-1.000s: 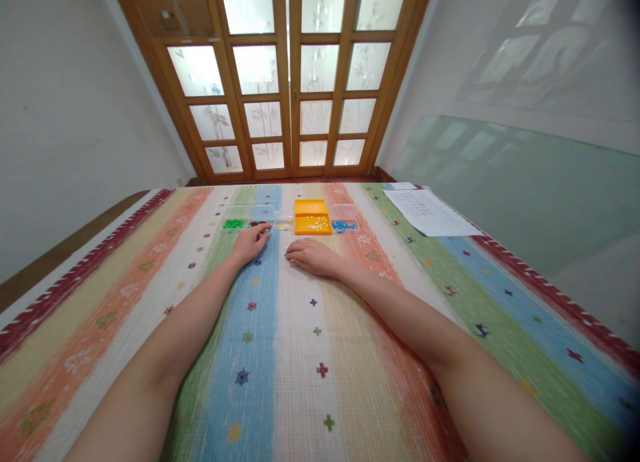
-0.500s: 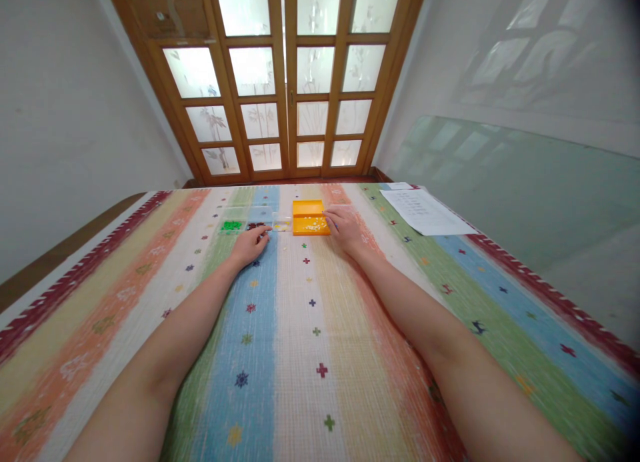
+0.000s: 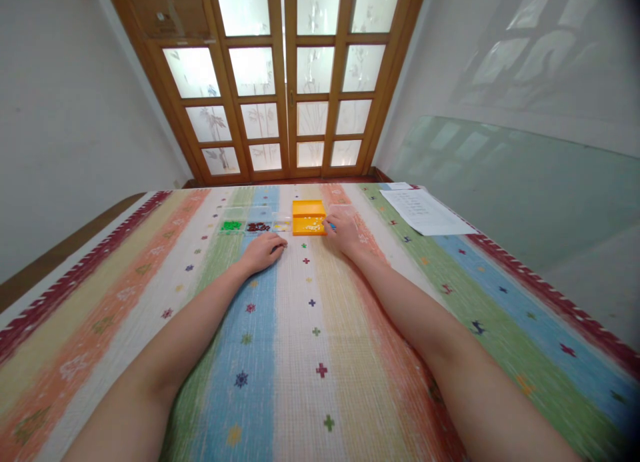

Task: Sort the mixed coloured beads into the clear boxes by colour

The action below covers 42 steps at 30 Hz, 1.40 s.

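Observation:
My left hand [image 3: 264,252] rests on the striped cloth, with thumb and fingertips brought together in front of the clear boxes. Whatever they pinch is too small to make out. An open orange box [image 3: 309,209] holds small white pieces [image 3: 314,225] in its near half. At that box's right end is my right hand [image 3: 343,232], its fingers closed and bent; what they grip is hidden. A bit of blue [image 3: 333,226] shows by those fingers. Left of the orange box stand clear boxes with green pieces [image 3: 231,226], dark red pieces [image 3: 258,227] and yellowish pieces [image 3: 282,227].
A striped, patterned cloth [image 3: 295,355] covers the table. Printed paper sheets [image 3: 425,212] lie at the far right. A clear lid [image 3: 345,210] stands behind my right hand. Beyond the table are glazed wooden doors [image 3: 289,115], with walls on both sides.
My left hand has moved right and nearer to me, off the dark red pieces, to where a small pale speck lay on the cloth. My right fingers have curled in more.

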Motion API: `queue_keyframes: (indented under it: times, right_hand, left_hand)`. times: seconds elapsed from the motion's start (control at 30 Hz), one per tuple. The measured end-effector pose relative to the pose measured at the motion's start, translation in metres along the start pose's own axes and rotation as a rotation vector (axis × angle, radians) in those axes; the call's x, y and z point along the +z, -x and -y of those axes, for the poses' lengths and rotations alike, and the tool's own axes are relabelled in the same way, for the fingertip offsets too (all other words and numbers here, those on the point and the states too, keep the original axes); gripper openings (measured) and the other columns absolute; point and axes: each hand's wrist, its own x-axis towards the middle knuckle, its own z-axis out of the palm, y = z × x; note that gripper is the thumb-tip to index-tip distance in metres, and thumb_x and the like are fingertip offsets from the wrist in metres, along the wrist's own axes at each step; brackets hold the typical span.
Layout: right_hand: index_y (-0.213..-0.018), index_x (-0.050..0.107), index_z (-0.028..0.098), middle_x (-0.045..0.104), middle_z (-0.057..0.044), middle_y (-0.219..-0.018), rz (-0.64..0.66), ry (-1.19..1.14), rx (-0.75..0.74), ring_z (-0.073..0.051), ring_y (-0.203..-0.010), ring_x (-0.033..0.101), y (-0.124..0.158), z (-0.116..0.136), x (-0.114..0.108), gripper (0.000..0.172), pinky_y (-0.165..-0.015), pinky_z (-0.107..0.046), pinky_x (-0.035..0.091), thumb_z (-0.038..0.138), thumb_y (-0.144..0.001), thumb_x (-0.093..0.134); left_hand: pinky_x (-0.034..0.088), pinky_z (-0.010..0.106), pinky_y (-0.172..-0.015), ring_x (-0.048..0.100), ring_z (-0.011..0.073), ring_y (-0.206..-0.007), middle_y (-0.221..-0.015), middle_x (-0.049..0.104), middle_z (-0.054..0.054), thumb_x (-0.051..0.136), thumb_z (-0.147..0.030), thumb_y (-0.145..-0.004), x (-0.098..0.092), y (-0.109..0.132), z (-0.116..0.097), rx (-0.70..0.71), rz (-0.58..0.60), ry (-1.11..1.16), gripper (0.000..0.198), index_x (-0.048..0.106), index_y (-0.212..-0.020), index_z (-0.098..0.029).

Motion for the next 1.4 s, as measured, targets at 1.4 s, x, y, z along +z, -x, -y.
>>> queue_keyframes:
  times: [1.4]
  right_hand:
    - [-0.09,0.076,0.018,0.073,-0.01,-0.094,0.24,-0.052,-0.132,-0.022,-0.091,0.062,0.005,0.045,0.001,0.027,-0.086,-0.035,0.044,0.025,-0.103,0.053]
  left_hand:
    - [0.04,0.049,-0.12,0.055,0.0256,-0.134,-0.142,0.065,0.01,0.031,-0.038,-0.108,-0.007,-0.004,0.041,-0.075,-0.344,-0.075,0.049,0.066,-0.138,-0.019]
